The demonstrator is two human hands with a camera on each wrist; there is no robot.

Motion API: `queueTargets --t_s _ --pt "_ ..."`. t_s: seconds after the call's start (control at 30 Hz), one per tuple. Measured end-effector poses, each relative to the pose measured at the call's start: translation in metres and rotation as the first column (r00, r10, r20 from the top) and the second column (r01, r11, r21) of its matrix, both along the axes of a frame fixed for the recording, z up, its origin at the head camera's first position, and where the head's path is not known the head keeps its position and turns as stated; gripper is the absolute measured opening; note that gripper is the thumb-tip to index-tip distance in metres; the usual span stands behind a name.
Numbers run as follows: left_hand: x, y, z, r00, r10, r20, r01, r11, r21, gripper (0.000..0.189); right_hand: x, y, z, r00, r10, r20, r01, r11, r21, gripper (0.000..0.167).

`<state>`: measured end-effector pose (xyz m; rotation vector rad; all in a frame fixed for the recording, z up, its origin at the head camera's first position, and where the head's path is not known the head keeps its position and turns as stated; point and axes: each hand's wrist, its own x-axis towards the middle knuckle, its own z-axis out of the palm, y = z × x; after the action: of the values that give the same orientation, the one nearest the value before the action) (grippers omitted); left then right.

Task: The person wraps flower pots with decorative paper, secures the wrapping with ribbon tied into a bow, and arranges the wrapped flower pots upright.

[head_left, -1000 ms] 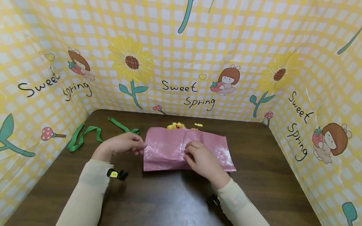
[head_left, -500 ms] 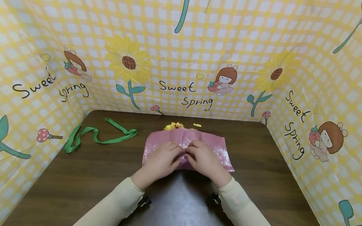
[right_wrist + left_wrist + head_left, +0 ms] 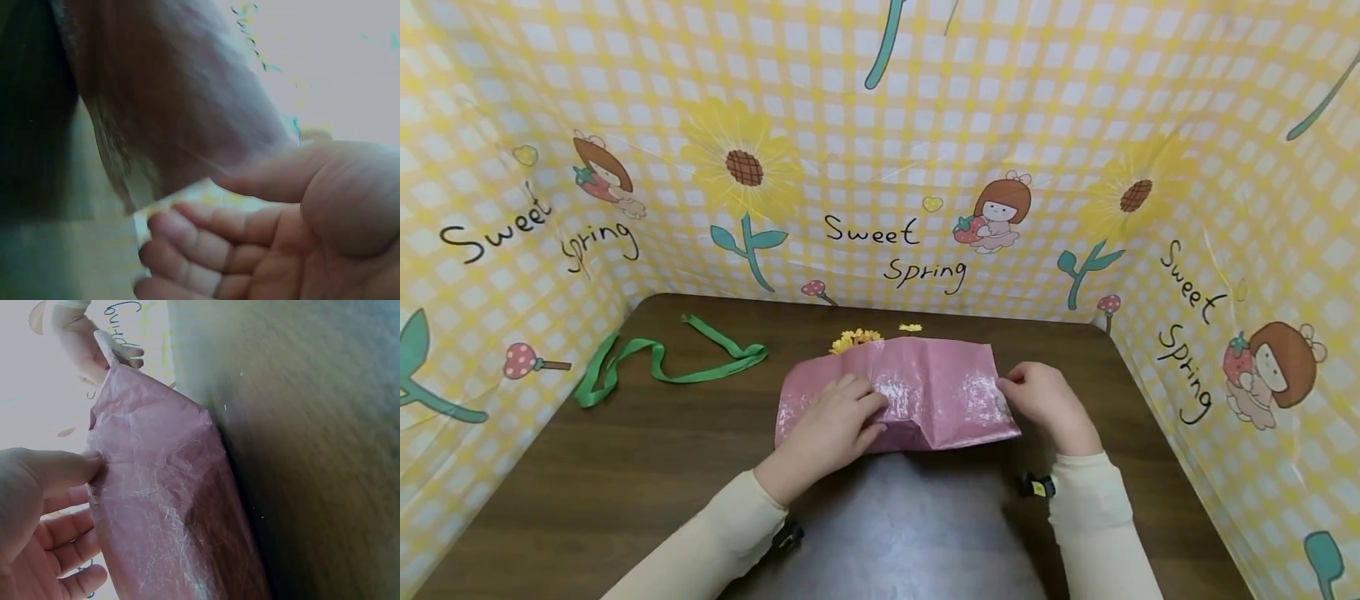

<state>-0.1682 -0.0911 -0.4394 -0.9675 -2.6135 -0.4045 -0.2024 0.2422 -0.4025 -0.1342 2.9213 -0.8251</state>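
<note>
A crinkled, glossy sheet of pink wrapping paper (image 3: pixel 955 392) stands folded around something on the table, with yellow flowers (image 3: pixel 854 340) peeking out behind its top edge. My left hand (image 3: pixel 831 425) pinches the paper's near middle; in the left wrist view its thumb presses the upper edge while the other fingers curl on the far side. At the paper's right end, my right hand (image 3: pixel 1048 404) pinches the side edge between thumb and fingers. The right wrist view shows that thumb (image 3: pixel 269 178) at the corner of the paper. Whatever the paper wraps is hidden.
A long green ribbon (image 3: pixel 692 375) lies loosely bent on the dark wooden table (image 3: pixel 587 492), left of the paper. One small yellow flower piece (image 3: pixel 911 327) lies behind the paper. A yellow checked cloth (image 3: pixel 865 150) walls the table at the back and sides.
My left hand has come from the paper's left edge to its middle. My right hand has left the middle for the right edge, and the paper's right part has swung slightly.
</note>
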Motion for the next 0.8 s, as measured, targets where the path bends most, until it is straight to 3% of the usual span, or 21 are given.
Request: queueTargets --t_s 0.1,0.2,0.3,0.4,0.8 --pt "0.0 0.0 0.001 1.0 -0.018 0.017 0.018 1.0 0.01 0.026 -0.006 0.018 -0.007 0.986 0.039 0.16 -0.007 0.98 -0.198 0.032" --pt "0.0 0.0 0.002 0.999 -0.03 0.043 0.03 1.0 0.001 0.029 -0.012 0.029 -0.015 0.952 0.133 0.276 -0.01 0.914 -0.406 0.036" --pt "0.001 0.0 0.002 0.997 -0.03 0.073 0.031 0.999 -0.01 0.03 -0.016 0.036 -0.023 0.913 0.228 0.338 -0.017 0.849 -0.529 0.046" --pt "0.002 0.001 0.003 0.996 -0.02 0.091 0.021 1.0 -0.013 0.031 -0.017 0.041 -0.022 0.899 0.271 0.343 -0.031 0.822 -0.569 0.051" --pt "-0.003 0.0 0.001 0.996 -0.039 0.075 0.038 0.999 0.012 0.028 -0.012 0.057 -0.009 0.924 0.262 0.277 -0.055 0.81 -0.584 0.062"
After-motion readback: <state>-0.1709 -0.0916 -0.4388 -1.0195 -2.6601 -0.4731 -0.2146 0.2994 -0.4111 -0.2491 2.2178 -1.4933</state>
